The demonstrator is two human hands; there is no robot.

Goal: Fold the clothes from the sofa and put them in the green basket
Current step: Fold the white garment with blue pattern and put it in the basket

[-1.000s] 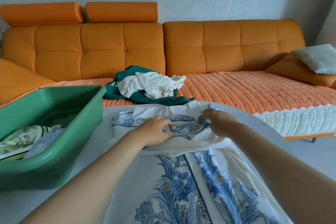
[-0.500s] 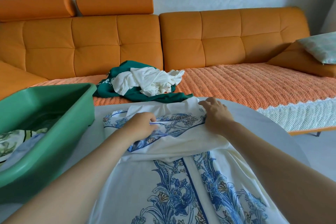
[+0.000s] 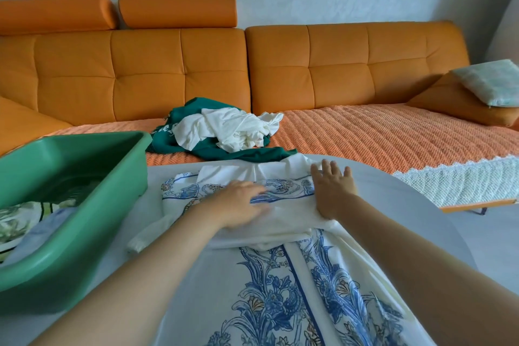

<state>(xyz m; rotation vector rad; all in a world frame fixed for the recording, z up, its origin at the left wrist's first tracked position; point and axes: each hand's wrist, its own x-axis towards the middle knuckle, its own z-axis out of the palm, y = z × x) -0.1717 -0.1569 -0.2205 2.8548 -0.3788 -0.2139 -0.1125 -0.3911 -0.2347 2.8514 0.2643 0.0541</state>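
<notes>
A white garment with blue floral print [image 3: 283, 289] lies spread on the round grey table [image 3: 415, 211], its far part folded over. My left hand [image 3: 238, 205] lies flat on the fold, fingers straight. My right hand [image 3: 332, 188] presses flat on the fold's right edge, fingers spread. The green basket [image 3: 84, 211] stands at the table's left with folded clothes inside. On the orange sofa [image 3: 337, 70] behind lies a heap of a dark green garment [image 3: 196, 118] and a crumpled white one [image 3: 233, 132].
An orange knit throw [image 3: 393, 137] with a white lace edge covers the sofa seat. An orange cushion [image 3: 455, 104] and a pale green pillow [image 3: 488, 81] sit at the sofa's right end. Grey floor shows right of the table.
Both hands have uncurled from pinching the fold and now press flat on it. My right hand has slid to the fold's right edge.
</notes>
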